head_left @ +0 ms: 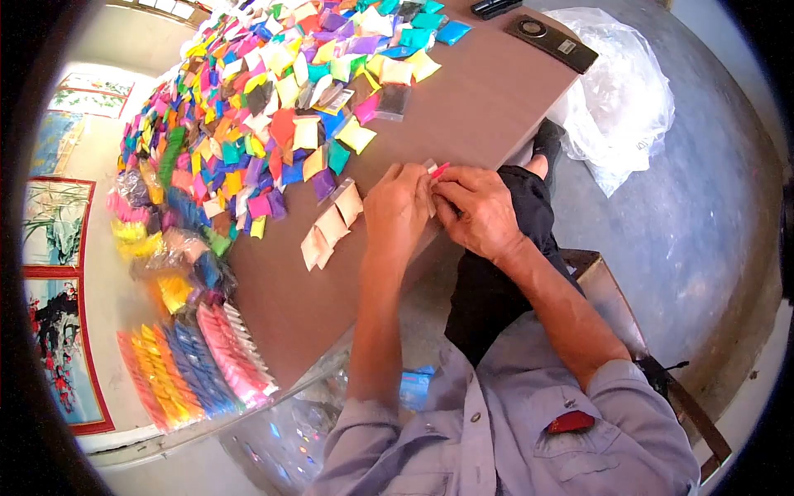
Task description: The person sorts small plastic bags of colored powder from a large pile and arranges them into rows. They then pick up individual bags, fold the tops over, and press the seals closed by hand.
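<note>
My left hand (395, 202) and my right hand (481, 208) are together at the table's near edge, fingertips almost touching. Both are closed in a pinch. A small bright pink piece (441, 170) pokes out at the fingertips of my right hand; its kind is too small to tell. What the left fingers grip is mostly hidden. Left of my left hand lies a strip of peach-coloured packets (332, 227), several joined together. Beyond it spreads a big heap of small coloured packets (281, 124), with a purple one (323, 183) close to the strip.
Rows of coloured packets (194, 364) lie at the table's left end, beside bundles in clear bags (169, 256). A dark flat case (552, 43) and a black object (495, 7) rest at the brown table's (463, 124) far right. A clear plastic bag (620, 99) is on the floor.
</note>
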{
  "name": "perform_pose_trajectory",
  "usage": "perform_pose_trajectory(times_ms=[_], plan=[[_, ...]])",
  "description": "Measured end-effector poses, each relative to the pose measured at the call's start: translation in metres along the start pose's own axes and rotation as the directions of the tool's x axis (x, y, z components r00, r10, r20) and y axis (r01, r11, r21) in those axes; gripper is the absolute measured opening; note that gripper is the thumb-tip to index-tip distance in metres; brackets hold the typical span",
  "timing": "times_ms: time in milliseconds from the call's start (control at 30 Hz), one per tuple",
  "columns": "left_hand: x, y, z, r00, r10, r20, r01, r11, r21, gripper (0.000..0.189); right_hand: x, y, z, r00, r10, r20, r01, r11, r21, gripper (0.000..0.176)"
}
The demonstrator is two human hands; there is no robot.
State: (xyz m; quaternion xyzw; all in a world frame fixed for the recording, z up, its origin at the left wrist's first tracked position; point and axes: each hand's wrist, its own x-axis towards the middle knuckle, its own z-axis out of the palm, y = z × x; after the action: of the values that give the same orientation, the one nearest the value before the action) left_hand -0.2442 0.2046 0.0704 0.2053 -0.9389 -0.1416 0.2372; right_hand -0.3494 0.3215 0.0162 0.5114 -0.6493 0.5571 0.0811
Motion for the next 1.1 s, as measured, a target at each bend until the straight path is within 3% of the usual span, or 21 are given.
perform_pose_trajectory(times_ms=[133,233,300,433,500,533,633,733,933,1000,1033,1100], plan=[[-0.002,-0.021,0.003,0.995,-0.076,-0.063,0.085,0.983,0.161,0.007,0.001,-0.004,-0.007,0.999,0.02,0.042,-0.019,1.0,-0.02,0.016],[-0.013,-0.018,-0.002,0.984,-0.132,-0.115,0.136,0.99,0.023,0.003,0.001,-0.003,-0.007,0.998,0.031,0.046,-0.03,0.999,-0.018,0.015],[-0.026,-0.006,-0.005,0.962,-0.261,-0.074,0.246,0.954,-0.169,0.002,0.002,-0.005,-0.006,0.999,0.029,0.039,-0.028,0.999,-0.026,0.014],[-0.043,-0.009,0.004,0.962,-0.232,-0.143,0.209,0.965,-0.16,0.004,0.003,-0.008,-0.004,0.999,0.019,0.045,-0.018,0.999,-0.027,0.014],[-0.047,-0.012,0.0,0.95,-0.273,-0.153,0.278,0.961,0.009,0.01,0.003,-0.007,-0.001,1.0,-0.015,-0.001,0.015,0.999,-0.033,0.008],[-0.049,-0.013,-0.001,0.948,-0.276,-0.159,0.281,0.96,0.008,0.01,0.002,-0.006,0.0,1.0,-0.021,0.002,0.021,0.999,-0.031,0.008],[-0.061,-0.015,-0.002,0.947,-0.264,-0.185,0.262,0.964,-0.037,0.009,0.0,-0.005,0.0,0.999,-0.01,0.036,0.013,0.998,-0.062,0.012],[-0.08,-0.013,-0.009,0.899,-0.353,-0.258,0.311,0.931,-0.19,0.007,0.0,-0.006,-0.004,0.998,0.008,0.054,-0.006,0.999,-0.042,0.016],[-0.128,-0.039,-0.067,0.764,-0.486,-0.424,0.446,0.873,-0.197,0.009,0.0,-0.013,-0.003,0.997,-0.03,0.072,0.036,0.995,-0.09,0.025],[-0.15,-0.065,-0.081,0.569,-0.528,-0.63,0.494,0.832,-0.251,0.011,-0.002,-0.014,-0.001,0.997,-0.019,0.075,0.03,0.99,-0.14,0.027],[-0.157,-0.077,-0.092,0.556,-0.532,-0.639,0.502,0.827,-0.252,0.011,-0.003,-0.016,-0.001,0.996,-0.03,0.085,0.041,0.991,-0.131,0.027],[-0.17,-0.101,-0.114,0.443,-0.637,-0.631,0.57,0.743,-0.35,0.012,-0.003,-0.018,-0.001,0.996,-0.006,0.092,0.024,0.981,-0.194,0.028]])
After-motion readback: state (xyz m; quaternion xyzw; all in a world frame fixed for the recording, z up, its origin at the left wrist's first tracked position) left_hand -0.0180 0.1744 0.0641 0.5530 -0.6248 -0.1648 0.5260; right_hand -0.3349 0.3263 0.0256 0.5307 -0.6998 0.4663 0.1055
